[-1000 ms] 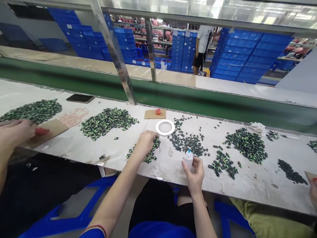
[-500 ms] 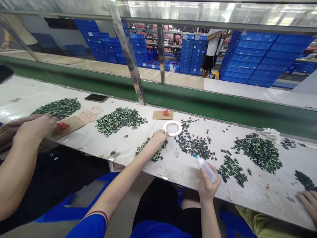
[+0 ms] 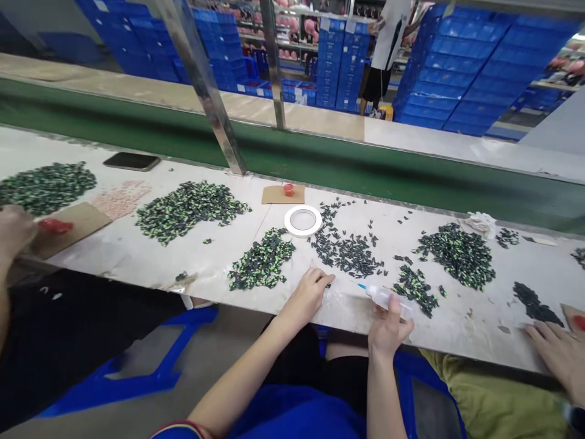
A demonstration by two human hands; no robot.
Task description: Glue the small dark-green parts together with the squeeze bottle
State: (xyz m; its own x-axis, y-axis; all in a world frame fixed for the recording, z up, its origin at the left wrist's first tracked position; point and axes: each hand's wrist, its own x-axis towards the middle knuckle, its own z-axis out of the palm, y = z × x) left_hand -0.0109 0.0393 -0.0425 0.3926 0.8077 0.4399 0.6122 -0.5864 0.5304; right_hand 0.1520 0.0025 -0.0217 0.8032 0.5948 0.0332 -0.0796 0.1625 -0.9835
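My left hand (image 3: 311, 289) is closed in a pinch over the near part of the table, with a small dark piece with a green spot (image 3: 328, 285) at its fingertips. My right hand (image 3: 390, 329) is wrapped round a translucent squeeze bottle (image 3: 388, 300), tilted with its blue nozzle (image 3: 361, 286) pointing left toward my left hand. The nozzle and the piece are apart. Beyond the hands lies a spread of small dark pieces (image 3: 351, 253). A pile of green-spotted pieces (image 3: 262, 259) sits left of my left hand, and a white tape roll (image 3: 303, 221) lies behind it.
A red cup (image 3: 288, 189) stands on cardboard (image 3: 269, 195) at the back. A co-worker's hand (image 3: 13, 231) is at far left, another's hand (image 3: 555, 347) at right. Other piles (image 3: 187, 207) and a phone (image 3: 131, 161) lie on the table. A metal post (image 3: 205, 91) rises behind.
My left hand has come back from the green-spotted pile toward the right and nearer to me. The bottle has tipped flatter, its nozzle now pointing left. The view has shifted down and right.
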